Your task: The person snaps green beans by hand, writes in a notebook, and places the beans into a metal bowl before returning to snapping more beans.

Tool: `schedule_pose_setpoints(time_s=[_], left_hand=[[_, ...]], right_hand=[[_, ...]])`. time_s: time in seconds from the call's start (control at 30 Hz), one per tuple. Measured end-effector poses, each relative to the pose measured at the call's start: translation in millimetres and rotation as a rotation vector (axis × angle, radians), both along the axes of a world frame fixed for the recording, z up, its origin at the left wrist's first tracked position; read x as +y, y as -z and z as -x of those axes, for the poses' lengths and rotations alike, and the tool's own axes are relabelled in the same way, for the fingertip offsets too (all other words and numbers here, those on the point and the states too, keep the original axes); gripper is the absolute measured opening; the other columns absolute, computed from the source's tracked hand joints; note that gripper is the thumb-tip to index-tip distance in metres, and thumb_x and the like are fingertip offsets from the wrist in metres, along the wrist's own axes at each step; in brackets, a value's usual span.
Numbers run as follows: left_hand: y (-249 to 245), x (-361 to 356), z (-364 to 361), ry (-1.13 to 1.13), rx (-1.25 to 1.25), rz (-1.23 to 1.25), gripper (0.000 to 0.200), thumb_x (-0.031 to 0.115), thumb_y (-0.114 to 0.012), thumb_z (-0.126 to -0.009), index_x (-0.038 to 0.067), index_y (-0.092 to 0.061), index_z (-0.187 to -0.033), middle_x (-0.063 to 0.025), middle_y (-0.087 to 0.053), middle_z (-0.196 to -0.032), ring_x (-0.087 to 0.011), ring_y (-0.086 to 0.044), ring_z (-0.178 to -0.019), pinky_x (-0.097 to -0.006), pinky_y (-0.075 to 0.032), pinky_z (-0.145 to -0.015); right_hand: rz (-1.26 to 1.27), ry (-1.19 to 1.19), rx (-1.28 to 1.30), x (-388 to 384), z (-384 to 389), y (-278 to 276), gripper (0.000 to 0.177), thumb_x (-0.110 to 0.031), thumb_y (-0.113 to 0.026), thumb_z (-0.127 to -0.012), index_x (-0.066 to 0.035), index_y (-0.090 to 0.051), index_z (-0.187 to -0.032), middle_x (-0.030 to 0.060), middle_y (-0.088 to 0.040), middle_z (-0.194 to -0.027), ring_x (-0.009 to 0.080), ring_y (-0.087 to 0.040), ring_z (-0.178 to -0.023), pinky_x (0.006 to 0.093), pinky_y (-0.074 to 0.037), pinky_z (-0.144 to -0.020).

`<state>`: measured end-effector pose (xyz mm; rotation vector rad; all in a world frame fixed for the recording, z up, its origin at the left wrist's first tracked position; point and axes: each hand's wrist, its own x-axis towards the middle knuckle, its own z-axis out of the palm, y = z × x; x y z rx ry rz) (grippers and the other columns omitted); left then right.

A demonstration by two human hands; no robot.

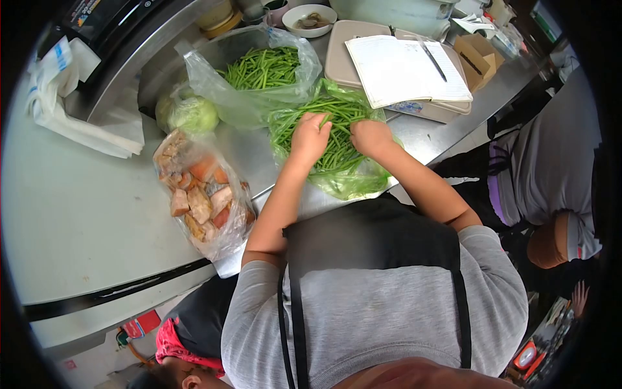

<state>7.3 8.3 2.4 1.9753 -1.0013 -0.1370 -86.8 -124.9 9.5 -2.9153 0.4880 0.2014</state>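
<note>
Green beans (343,111): loose heap in an open green bag (353,187), on the steel counter (91,214), just ahead of the torso.
Left hand (311,139): on the heap at 9 o'clock, fingers curled down; one pod tip pokes up beside the knuckles; actual hold not clear.
Right hand (370,137): at 3 o'clock on the heap, knuckles up, fingertips buried; cannot tell what, if anything, is pinched.
Step in hand (judged): picking through the pods, both hands in the pile.
Next move calls for: singling out one pod with fingertips, bag kept from sliding.
Clear bag (262,68): more beans, 11 o'clock.
Notebook (405,68): 1 o'clock, pen (433,61) on it.
Cabbage (191,115): 9 o'clock.
Bag of cut chunks (201,194): 8 o'clock.
</note>
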Motion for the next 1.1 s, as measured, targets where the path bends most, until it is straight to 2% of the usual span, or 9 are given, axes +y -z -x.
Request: schedule_pose_setpoints(time_s=[0.07, 0.3, 0.4, 0.5, 0.6, 0.7, 0.83, 1.03, 1.1], left_hand=[[-9, -1, 7, 0.027, -0.027, -0.05, 0.025, 0.01, -0.053, -0.076, 0.004, -0.057, -0.1, -0.0152, -0.053, -0.097, -0.0293, -0.051, -0.092, -0.0336, -0.042, -0.076], [-19, -13, 5, -0.001, -0.27, 0.085, 0.018, 0.011, -0.053, -0.077, 0.005, -0.054, -0.094, -0.0124, -0.055, -0.086, -0.0306, -0.055, -0.077, -0.0366, -0.044, -0.066], [-25, -16, 5, 0.034, -0.152, 0.169, 0.015, 0.01, -0.051, -0.078, 0.003, -0.052, -0.092, -0.0121, -0.056, -0.08, -0.0287, -0.055, -0.072, -0.0345, -0.044, -0.063], [-30, -16, 3, 0.084, 0.173, 0.339, 0.012, 0.01, -0.047, -0.082, 0.003, -0.051, -0.091, -0.0087, -0.057, -0.077, -0.0185, -0.053, -0.061, -0.0272, -0.042, -0.055], [-36, -13, -1, 0.033, 0.623, 0.569, 0.007, 0.01, -0.04, -0.087, 0.005, -0.046, -0.09, -0.0039, -0.054, -0.078, -0.0046, -0.04, -0.052, -0.0167, -0.034, -0.046], [-50, -6, 1, 0.022, 0.737, 0.698, 0.007, 0.01, -0.04, -0.088, 0.006, -0.045, -0.091, -0.0058, -0.054, -0.079, -0.0057, -0.041, -0.052, -0.0176, -0.034, -0.044], [-54, -4, 0, -0.007, 0.782, 0.77, 0.009, 0.011, -0.039, -0.088, 0.005, -0.043, -0.093, -0.0068, -0.055, -0.08, -0.0055, -0.042, -0.053, -0.0175, -0.036, -0.044], [-60, 1, 9, -0.052, 0.68, 0.806, 0.008, 0.011, -0.038, -0.088, 0.005, -0.042, -0.092, -0.0091, -0.053, -0.083, -0.0087, -0.044, -0.056, -0.0203, -0.038, -0.048], [-62, 1, 16, 0.009, 0.575, 0.803, 0.008, 0.012, -0.037, -0.088, 0.006, -0.042, -0.092, -0.0089, -0.054, -0.083, -0.0095, -0.044, -0.057, -0.0211, -0.038, -0.049]], right_hand=[[0.007, -0.024, -0.188, 1, 2, -7, 0.018, -0.02, -0.05, -0.075, -0.004, -0.059, -0.077, 0.0136, -0.06, -0.075, 0.0284, -0.059, -0.069, 0.0373, -0.047, -0.062], [0.027, -0.075, -0.583, -7, 2, -38, 0.015, -0.015, -0.049, -0.077, -0.003, -0.056, -0.075, 0.0139, -0.059, -0.073, 0.0279, -0.058, -0.065, 0.0375, -0.045, -0.057], [-0.332, -0.079, -0.663, -6, 2, -57, 0.017, -0.018, -0.049, -0.08, -0.002, -0.056, -0.078, 0.0135, -0.059, -0.073, 0.0255, -0.057, -0.065, 0.0332, -0.044, -0.058], [-0.898, -0.022, -0.667, -2, 3, -66, 0.02, -0.02, -0.047, -0.082, -0.002, -0.056, -0.082, 0.0119, -0.058, -0.072, 0.0249, -0.056, -0.065, 0.0324, -0.043, -0.06], [-0.888, -0.022, -0.484, -11, -1, -57, 0.02, -0.02, -0.047, -0.083, -0.002, -0.057, -0.083, 0.0103, -0.059, -0.073, 0.0227, -0.056, -0.065, 0.0315, -0.044, -0.062], [-0.646, -0.131, -0.358, -9, 2, -43, 0.022, -0.023, -0.049, -0.082, -0.003, -0.058, -0.083, 0.0096, -0.059, -0.074, 0.0215, -0.056, -0.067, 0.0308, -0.044, -0.063], [-0.827, -0.088, -0.305, -3, 1, -38, 0.027, -0.028, -0.052, -0.08, -0.002, -0.057, -0.08, 0.0122, -0.058, -0.069, 0.0248, -0.056, -0.063, 0.0322, -0.044, -0.061], [-0.562, 0.066, -0.413, -1, -3, -47, 0.026, -0.026, -0.051, -0.082, -0.002, -0.055, -0.073, 0.0067, -0.055, -0.063, 0.0184, -0.051, -0.056, 0.0295, -0.041, -0.053], [-1.012, 0.191, -0.497, 0, -9, -32, 0.025, -0.026, -0.05, -0.083, -0.003, -0.052, -0.073, 0.0039, -0.053, -0.063, 0.0145, -0.049, -0.056, 0.0266, -0.04, -0.053]])
